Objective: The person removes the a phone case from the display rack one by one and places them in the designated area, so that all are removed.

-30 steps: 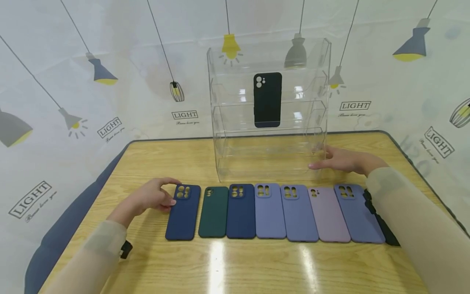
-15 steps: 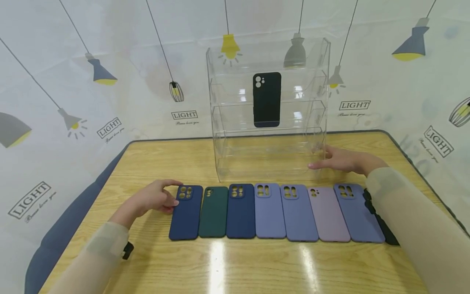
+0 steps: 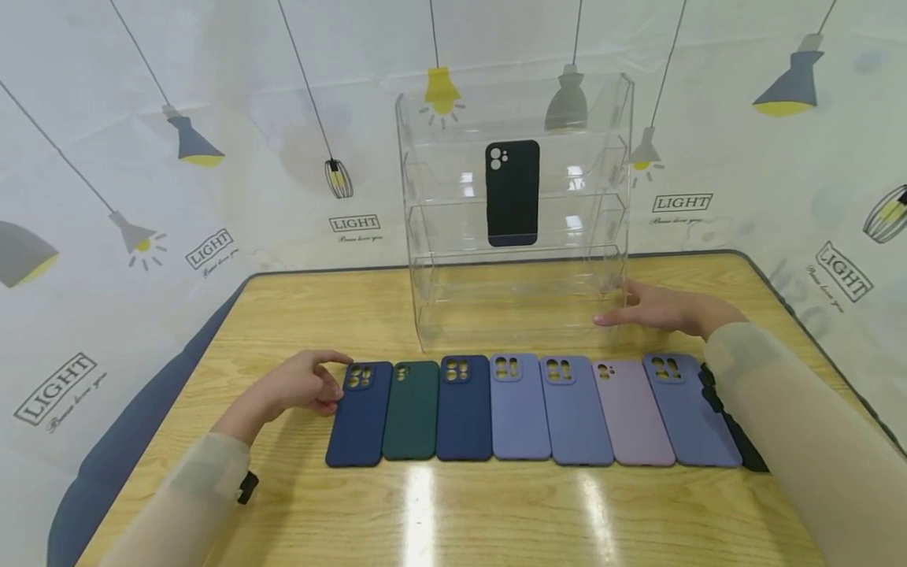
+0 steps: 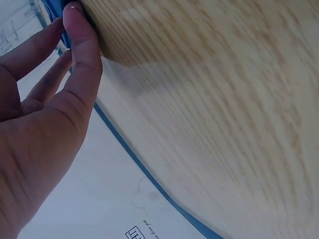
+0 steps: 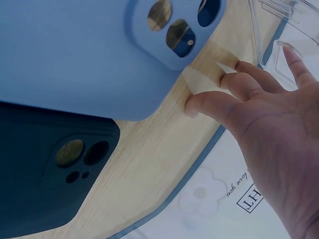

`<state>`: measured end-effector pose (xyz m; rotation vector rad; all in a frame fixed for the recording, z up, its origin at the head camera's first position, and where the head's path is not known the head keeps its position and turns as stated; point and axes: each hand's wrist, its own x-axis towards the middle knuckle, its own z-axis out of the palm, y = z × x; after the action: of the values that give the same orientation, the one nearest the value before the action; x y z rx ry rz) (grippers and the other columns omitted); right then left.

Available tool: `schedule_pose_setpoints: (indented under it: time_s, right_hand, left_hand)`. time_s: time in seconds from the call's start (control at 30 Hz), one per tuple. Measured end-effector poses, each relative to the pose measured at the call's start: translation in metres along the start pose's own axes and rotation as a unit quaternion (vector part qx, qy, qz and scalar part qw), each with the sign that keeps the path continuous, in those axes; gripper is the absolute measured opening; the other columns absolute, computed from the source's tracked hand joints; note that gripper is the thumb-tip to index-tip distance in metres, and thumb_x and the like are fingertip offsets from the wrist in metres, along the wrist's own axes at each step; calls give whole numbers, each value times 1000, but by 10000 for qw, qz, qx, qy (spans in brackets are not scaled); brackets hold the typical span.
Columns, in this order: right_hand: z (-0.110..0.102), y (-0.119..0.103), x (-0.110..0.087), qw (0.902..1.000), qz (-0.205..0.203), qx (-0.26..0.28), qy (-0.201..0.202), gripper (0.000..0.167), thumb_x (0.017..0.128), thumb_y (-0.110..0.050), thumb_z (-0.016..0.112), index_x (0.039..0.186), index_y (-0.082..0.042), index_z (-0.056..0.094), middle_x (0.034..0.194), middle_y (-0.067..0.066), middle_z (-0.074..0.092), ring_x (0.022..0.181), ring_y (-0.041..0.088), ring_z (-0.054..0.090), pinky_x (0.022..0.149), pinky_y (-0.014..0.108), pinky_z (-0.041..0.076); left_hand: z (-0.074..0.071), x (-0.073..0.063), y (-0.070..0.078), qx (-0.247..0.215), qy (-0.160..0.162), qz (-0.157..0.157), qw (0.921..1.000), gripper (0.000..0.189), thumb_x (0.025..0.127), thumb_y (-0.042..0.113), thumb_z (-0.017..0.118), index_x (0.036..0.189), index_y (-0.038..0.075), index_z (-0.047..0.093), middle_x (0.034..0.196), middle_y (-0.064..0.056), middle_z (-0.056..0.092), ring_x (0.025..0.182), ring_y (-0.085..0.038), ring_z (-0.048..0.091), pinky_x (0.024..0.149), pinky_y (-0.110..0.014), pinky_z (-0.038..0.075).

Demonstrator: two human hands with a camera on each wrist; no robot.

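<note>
On the far left of a row of phone cases lies a navy phone case (image 3: 357,417). My left hand (image 3: 294,386) touches it: the thumb is at its left edge and the index fingertip at its top corner. In the left wrist view, bent fingers (image 4: 82,45) meet the edge of the blue case. My right hand (image 3: 662,309) is at the lower right side of a clear acrylic tiered stand (image 3: 418,307), its thumb reaching the stand's front. In the right wrist view, several fingertips (image 5: 192,107) rest on the table. A dark phone case (image 3: 513,197) stands upright in the stand.
Right of the navy case lie a green case (image 3: 411,417), another navy case (image 3: 464,417), lilac cases (image 3: 520,421) and a pink case (image 3: 638,417). A dark case (image 5: 45,174) at the right end is partly hidden by my sleeve in the head view. A lamp-print cloth (image 3: 269,102) hangs behind.
The left hand has slid the leftmost navy case to the right, up against the green case, and then slightly toward me. My right hand stays by the stand.
</note>
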<state>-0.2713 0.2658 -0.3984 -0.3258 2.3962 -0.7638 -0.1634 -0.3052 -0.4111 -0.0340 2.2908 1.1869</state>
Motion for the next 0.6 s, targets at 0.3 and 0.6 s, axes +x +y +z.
schedule_pose_setpoints:
  time_s: [0.3,0.6]
  right_hand:
    - [0,0,0,10000,-16,39,-10,110,96,-73,62,173,-20,4,176,32,-4,159,62,2,121,83,15]
    - [1,2,2,10000,-17,96,0,109,96,-73,63,174,-23,4,177,31,-3,160,61,2,121,83,16]
  left_hand:
    - [3,1,2,294,161,-49,9994,65,98,-2,69,159,2,45,103,-18,70,79,-19,72,75,-36,66]
    - [2,3,2,407,139,-89,9990,64,100,1,68,158,1,44,102,-18,71,79,-19,71,75,-36,66]
